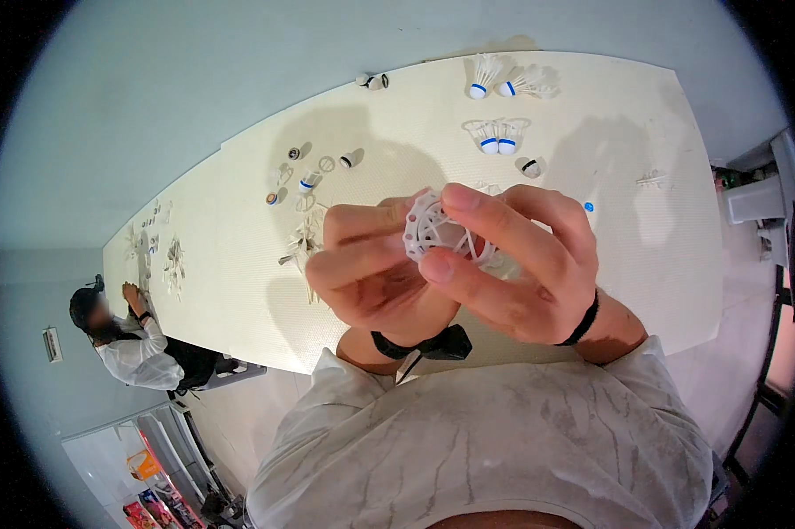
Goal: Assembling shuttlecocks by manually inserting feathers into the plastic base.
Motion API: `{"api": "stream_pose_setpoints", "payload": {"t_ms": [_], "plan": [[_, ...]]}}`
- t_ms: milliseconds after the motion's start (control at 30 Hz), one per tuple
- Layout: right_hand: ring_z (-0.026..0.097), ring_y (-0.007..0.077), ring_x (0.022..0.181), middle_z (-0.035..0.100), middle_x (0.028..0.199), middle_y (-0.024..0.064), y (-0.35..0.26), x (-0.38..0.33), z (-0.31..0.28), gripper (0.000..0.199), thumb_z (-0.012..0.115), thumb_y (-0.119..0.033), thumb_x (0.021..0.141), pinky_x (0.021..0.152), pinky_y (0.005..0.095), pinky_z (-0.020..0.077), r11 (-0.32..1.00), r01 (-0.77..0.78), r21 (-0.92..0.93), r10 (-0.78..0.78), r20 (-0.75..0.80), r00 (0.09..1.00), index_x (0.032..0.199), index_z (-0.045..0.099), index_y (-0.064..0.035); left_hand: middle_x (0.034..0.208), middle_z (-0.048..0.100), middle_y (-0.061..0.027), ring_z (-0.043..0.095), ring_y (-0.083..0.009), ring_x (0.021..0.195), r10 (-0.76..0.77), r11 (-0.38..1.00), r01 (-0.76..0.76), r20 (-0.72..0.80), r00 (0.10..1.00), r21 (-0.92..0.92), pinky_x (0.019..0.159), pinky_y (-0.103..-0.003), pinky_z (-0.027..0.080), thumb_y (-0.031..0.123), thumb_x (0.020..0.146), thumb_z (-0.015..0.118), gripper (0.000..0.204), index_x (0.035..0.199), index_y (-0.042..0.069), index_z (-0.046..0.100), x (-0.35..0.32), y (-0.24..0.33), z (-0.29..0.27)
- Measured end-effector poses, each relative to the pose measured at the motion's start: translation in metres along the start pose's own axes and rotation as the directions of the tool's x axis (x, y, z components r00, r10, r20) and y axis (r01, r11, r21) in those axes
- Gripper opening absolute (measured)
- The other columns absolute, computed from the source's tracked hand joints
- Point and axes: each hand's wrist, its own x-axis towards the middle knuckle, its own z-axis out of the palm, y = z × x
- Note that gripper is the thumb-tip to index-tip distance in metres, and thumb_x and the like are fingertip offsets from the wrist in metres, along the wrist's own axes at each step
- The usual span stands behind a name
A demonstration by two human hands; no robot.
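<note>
Between my two hands, above the table, is a white plastic lattice shuttlecock skirt point(437, 231), its ringed holes turned to the upper left. My left hand point(362, 264) has its fingers closed against the skirt's left side. With the thumb and fingertips, my right hand point(538, 256) pinches the skirt from the right. Part of the piece is hidden by my fingers. Beyond my hands lie a black-banded shuttlecock cork point(529, 167) and two blue-banded shuttlecocks point(498, 139) side by side. Feathers point(305, 242) lie on the table just left of my left hand.
The pale table point(653, 264) runs far to the left, where a person point(137, 339) in a cap sits with loose feathers point(175, 264) nearby. Feathered shuttlecocks point(503, 84) and several corks point(345, 160) lie toward the far side. A small blue piece point(589, 207) is at right.
</note>
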Motion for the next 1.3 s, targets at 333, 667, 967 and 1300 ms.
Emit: {"api": "stream_pose_setpoints", "payload": {"t_ms": [333, 667, 967, 1300], "plan": [[0.061, 0.0237, 0.084, 0.063, 0.122, 0.0175, 0.001, 0.002, 0.004, 0.042, 0.072, -0.002, 0.073, 0.065, 0.0262, 0.0529, 0.999, 0.005, 0.045, -0.004, -0.021, 1.000, 0.113, 0.069, -0.0164, 0.093, 0.053, -0.0150, 0.062, -0.0191, 0.069, 0.092, 0.989, -0.099, 0.068, 0.993, 0.105, 0.059, -0.027, 0.050, -0.003, 0.078, 0.078, 0.049, 0.119, -0.001, 0.051, 0.004, -0.003, -0.008], [0.064, 0.0283, 0.089, 0.061, 0.126, 0.0230, 0.004, -0.002, 0.005, 0.038, 0.070, -0.001, 0.075, 0.060, 0.0268, 0.0543, 0.990, -0.003, 0.140, 0.003, 0.004, 1.000, 0.111, 0.069, -0.0132, 0.091, 0.061, -0.0146, 0.061, -0.0171, 0.074, 0.068, 0.973, -0.079, 0.060, 0.996, 0.215, 0.062, -0.024, 0.050, 0.002, 0.075, 0.082, 0.049, 0.115, 0.000, 0.053, 0.002, -0.002, -0.012], [0.063, 0.0366, 0.103, 0.055, 0.130, 0.0301, 0.006, 0.006, -0.010, 0.034, 0.074, -0.003, 0.075, 0.075, 0.0377, 0.0567, 0.960, -0.027, 0.277, 0.032, -0.015, 0.999, 0.106, 0.068, -0.0143, 0.100, 0.063, -0.0218, 0.068, -0.0223, 0.086, -0.068, 0.987, 0.060, 0.050, 0.996, 0.148, 0.070, -0.028, 0.055, 0.012, 0.077, 0.086, 0.070, 0.128, -0.002, 0.039, 0.003, 0.009, -0.005], [0.062, 0.0372, 0.106, 0.055, 0.127, 0.0307, 0.010, 0.021, -0.042, 0.063, 0.084, -0.031, 0.077, 0.078, 0.0386, 0.0543, 0.876, -0.260, 0.406, 0.200, 0.185, 0.962, 0.128, 0.056, -0.0051, 0.104, 0.060, -0.0262, 0.068, -0.0312, 0.088, 0.084, 0.996, -0.084, 0.168, 0.982, -0.007, 0.070, -0.033, 0.060, 0.001, 0.077, 0.077, 0.051, 0.119, -0.007, 0.051, 0.007, -0.009, -0.004]]}}
